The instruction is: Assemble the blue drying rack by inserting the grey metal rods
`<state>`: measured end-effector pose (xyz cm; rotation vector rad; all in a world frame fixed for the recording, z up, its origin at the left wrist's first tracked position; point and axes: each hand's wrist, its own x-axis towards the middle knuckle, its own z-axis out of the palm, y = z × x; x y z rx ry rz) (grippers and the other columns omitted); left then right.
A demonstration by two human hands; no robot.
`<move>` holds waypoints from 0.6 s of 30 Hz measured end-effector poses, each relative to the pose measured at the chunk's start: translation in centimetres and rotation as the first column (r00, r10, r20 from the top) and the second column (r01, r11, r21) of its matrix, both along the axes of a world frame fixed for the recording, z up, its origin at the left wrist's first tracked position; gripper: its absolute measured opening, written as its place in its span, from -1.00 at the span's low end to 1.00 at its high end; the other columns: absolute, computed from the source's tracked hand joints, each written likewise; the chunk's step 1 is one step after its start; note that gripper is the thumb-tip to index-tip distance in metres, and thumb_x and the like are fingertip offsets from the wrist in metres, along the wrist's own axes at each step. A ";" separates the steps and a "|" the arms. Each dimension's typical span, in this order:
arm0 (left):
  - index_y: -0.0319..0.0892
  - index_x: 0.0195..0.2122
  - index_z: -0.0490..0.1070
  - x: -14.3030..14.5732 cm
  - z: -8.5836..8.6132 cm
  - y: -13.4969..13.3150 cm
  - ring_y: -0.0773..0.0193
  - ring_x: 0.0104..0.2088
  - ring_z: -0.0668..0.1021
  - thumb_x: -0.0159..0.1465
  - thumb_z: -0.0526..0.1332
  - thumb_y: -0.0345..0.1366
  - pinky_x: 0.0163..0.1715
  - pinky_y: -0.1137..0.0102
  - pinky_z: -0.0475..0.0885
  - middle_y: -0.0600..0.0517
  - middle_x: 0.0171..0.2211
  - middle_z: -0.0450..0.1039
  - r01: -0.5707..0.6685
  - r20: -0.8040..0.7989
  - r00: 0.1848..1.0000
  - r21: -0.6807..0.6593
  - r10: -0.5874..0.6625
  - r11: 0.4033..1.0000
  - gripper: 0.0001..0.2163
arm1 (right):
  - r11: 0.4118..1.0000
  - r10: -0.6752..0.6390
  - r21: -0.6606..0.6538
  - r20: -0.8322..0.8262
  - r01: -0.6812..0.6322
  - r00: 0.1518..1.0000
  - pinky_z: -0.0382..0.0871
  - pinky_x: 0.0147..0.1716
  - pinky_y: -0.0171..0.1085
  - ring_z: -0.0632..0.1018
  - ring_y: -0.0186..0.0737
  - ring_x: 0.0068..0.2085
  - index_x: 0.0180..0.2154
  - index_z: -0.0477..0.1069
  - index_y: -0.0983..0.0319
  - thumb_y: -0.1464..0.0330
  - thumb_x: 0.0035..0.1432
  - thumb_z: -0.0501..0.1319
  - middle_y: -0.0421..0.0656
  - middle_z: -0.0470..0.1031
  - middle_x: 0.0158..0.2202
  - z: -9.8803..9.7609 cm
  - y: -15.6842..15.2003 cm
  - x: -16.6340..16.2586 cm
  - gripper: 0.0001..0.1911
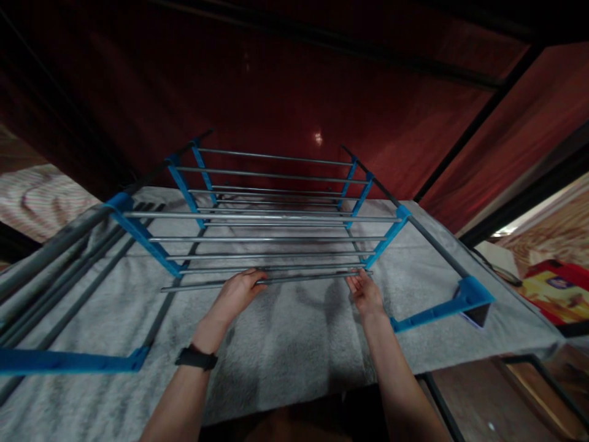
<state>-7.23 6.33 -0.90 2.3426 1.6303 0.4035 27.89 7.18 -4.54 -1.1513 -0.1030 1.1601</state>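
Note:
A thin grey metal rod (306, 278) lies crosswise in front of me, gripped by both hands. My left hand (239, 291), with a black band on the wrist, has its fingers closed around the rod left of its middle. Near the rod's right end, the fingers of my right hand (365, 294) are closed on it. Just beyond stands a partly assembled rack with blue plastic brackets (386, 244) and several grey crossbars (267, 239). The nearest blue bracket on the right (437, 313) and on the left (73, 362) have no crossbar between them.
The rack stands on a grey cloth (294, 356). Several loose dark tubes (83, 288) lie at the left. A dark flat object (476, 312) lies under the right bracket. A red and yellow package (559, 288) is at the far right. Red fabric (276, 92) hangs behind.

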 end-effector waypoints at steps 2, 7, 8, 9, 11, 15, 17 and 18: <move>-0.06 -0.01 0.52 0.3 0.1 -0.1 0.12 -0.05 0.60 0.34 0.13 -0.23 -0.06 0.32 0.47 0.00 -0.05 0.57 0.021 -0.002 1.000 -0.002 -0.021 1.000 -0.74 | 1.000 0.005 0.003 0.006 -0.005 1.000 0.57 -0.22 -0.34 0.58 -0.41 -0.42 -0.36 0.41 0.17 0.42 0.19 0.24 -0.31 0.55 -0.46 0.0 0.0 -0.1 -0.93; -0.08 -0.02 0.52 1.4 0.5 -0.4 0.12 -0.08 0.61 0.33 0.15 -0.29 -0.07 0.31 0.48 -0.02 -0.10 0.58 0.035 -0.024 0.999 0.015 -0.035 0.999 -0.76 | 0.999 0.032 0.019 -0.002 -0.032 0.999 0.57 -0.21 -0.35 0.59 -0.42 -0.38 -0.38 0.41 0.17 0.48 0.18 0.22 -0.31 0.56 -0.45 0.2 -0.1 -0.5 -0.89; -0.08 -0.03 0.52 1.6 0.6 -0.5 0.12 -0.09 0.61 0.33 0.16 -0.31 -0.07 0.31 0.48 -0.03 -0.11 0.57 0.034 -0.027 0.999 0.020 -0.033 0.999 -0.77 | 0.999 0.040 0.024 -0.005 -0.040 0.999 0.57 -0.20 -0.35 0.59 -0.42 -0.37 -0.38 0.41 0.17 0.49 0.17 0.22 -0.31 0.56 -0.45 0.2 -0.2 -0.6 -0.89; -0.09 -0.04 0.53 1.8 0.6 -0.5 0.13 -0.10 0.61 0.34 0.16 -0.32 -0.07 0.31 0.48 -0.04 -0.12 0.57 0.035 -0.027 0.999 0.029 -0.034 0.999 -0.77 | 0.998 0.051 0.031 -0.005 -0.051 0.999 0.57 -0.20 -0.35 0.60 -0.41 -0.37 -0.38 0.42 0.17 0.49 0.15 0.24 -0.31 0.56 -0.44 0.2 -0.3 -0.8 -0.89; -0.10 -0.04 0.53 2.2 0.6 -0.6 0.14 -0.10 0.60 0.34 0.16 -0.34 -0.05 0.31 0.47 -0.05 -0.12 0.56 0.038 -0.017 0.999 0.060 -0.037 0.997 -0.78 | 0.995 0.087 0.047 -0.004 -0.087 0.996 0.58 -0.21 -0.35 0.59 -0.40 -0.37 -0.38 0.42 0.18 0.48 0.11 0.29 -0.30 0.57 -0.43 0.2 -0.4 -1.2 -0.90; -0.09 -0.04 0.52 2.8 0.1 -0.8 0.16 -0.12 0.59 0.33 0.20 -0.36 -0.05 0.31 0.46 -0.04 -0.14 0.55 0.046 -0.003 0.999 0.111 -0.046 0.993 -0.78 | 0.986 0.161 0.043 -0.021 -0.160 0.987 0.59 -0.24 -0.34 0.57 -0.39 -0.42 -0.40 0.43 0.21 0.46 0.05 0.36 -0.28 0.56 -0.47 -0.3 -0.7 -2.4 -0.88; -0.09 -0.05 0.51 3.0 0.1 -0.9 0.16 -0.12 0.58 0.32 0.21 -0.37 -0.05 0.31 0.46 -0.03 -0.14 0.54 0.049 -0.003 0.999 0.119 -0.049 0.992 -0.80 | 0.980 0.199 0.035 -0.033 -0.198 0.979 0.60 -0.23 -0.32 0.57 -0.37 -0.44 -0.41 0.42 0.22 0.46 0.01 0.39 -0.28 0.54 -0.49 -0.6 -0.9 -3.0 -0.85; -0.09 -0.05 0.51 3.1 0.1 -1.0 0.16 -0.11 0.58 0.32 0.22 -0.37 -0.05 0.31 0.45 -0.03 -0.15 0.54 0.051 -0.001 0.999 0.121 -0.051 0.991 -0.80 | 0.976 0.217 0.037 -0.035 -0.216 0.976 0.61 -0.21 -0.30 0.57 -0.37 -0.43 -0.41 0.42 0.23 0.46 -0.01 0.40 -0.27 0.53 -0.49 -0.8 -1.0 -3.1 -0.84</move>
